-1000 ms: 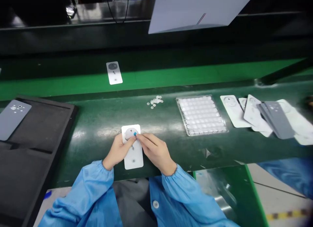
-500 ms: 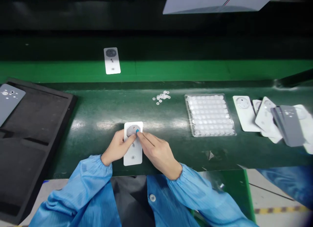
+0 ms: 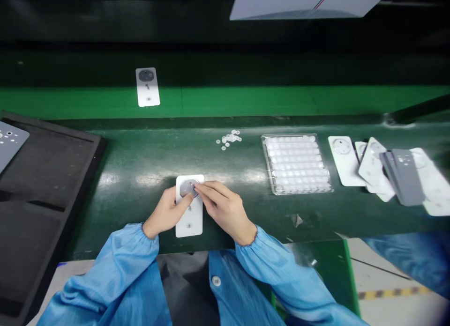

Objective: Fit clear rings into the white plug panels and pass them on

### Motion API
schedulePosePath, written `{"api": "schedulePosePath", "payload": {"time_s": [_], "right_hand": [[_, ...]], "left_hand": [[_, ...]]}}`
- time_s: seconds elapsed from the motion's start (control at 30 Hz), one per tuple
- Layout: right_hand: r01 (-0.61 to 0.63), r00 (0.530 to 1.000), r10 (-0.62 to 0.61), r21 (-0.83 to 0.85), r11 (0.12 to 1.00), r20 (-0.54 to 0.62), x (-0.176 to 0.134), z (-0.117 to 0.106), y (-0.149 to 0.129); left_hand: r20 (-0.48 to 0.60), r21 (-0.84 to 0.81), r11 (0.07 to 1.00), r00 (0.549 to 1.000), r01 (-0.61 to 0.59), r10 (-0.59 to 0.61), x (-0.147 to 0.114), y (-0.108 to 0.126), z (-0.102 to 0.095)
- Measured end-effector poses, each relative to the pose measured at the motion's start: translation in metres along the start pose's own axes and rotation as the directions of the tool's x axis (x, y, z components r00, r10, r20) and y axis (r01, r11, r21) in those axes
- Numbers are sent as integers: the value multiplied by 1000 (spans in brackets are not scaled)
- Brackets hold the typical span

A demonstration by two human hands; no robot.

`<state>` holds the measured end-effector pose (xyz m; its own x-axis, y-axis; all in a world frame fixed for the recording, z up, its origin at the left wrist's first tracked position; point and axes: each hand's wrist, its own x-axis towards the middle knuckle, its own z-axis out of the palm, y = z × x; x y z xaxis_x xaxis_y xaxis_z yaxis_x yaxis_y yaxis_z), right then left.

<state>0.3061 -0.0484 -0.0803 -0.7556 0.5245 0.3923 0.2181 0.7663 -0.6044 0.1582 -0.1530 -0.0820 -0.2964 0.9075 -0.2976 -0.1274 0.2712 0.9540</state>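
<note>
A white rounded panel with a grey round inset (image 3: 190, 218) is in front of me at the bench edge. It looks like a phone back cover. My left hand (image 3: 168, 211) grips its left side, thumb across the front just below the inset. My right hand (image 3: 225, 206) is closed, its fingertips pinched together at the right of the inset; anything between them is too small to make out. Several small clear discs (image 3: 230, 138) lie scattered beyond the panel. To their right stands a clear tray (image 3: 266, 162) of white round pieces in rows.
Several white and grey panels (image 3: 346, 169) overlap at the right. At the left is a black tray (image 3: 65, 166) with a grey panel (image 3: 10, 141) on it. Another white panel (image 3: 148, 94) lies on the green strip (image 3: 228, 101) behind the bench. A blue sleeve (image 3: 415, 260) shows at lower right.
The blue spot at my right fingertips on the inset no longer shows. My right fingers have shifted slightly up. The white panel on the green strip appears further left.
</note>
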Motion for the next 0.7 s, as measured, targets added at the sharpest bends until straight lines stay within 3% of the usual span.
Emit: {"api": "schedulePosePath", "payload": {"time_s": [0.17,0.27,0.33,0.4,0.47,0.53,0.6,0.7], "right_hand": [[-115,991,111,49,992,71,5,0,-4],[-237,970,220,218,947,100,10,-1,-6],[-370,929,347,392,842,132,11,-1,-7],[-480,867,468,550,684,174,10,-2,-8],[-520,820,538,646,559,195,7,-5,-8],[-523,801,568,683,511,189,3,-8,-8],[-507,804,578,672,540,142,-1,-12,-8],[-426,867,497,536,729,12,-4,-14,-8]], "left_hand": [[-12,-4,1000,1000,0,0,-1,2,0],[-27,-62,998,1000,10,-12,-1,3,-1],[-30,-120,992,999,33,-37,-1,3,-1],[-21,-194,978,996,81,-87,0,2,0],[-2,-274,953,991,130,-136,0,1,1],[19,-344,926,987,158,-162,0,0,3],[36,-380,909,985,171,-170,0,0,4],[34,-317,934,986,163,-160,0,1,4]]}}
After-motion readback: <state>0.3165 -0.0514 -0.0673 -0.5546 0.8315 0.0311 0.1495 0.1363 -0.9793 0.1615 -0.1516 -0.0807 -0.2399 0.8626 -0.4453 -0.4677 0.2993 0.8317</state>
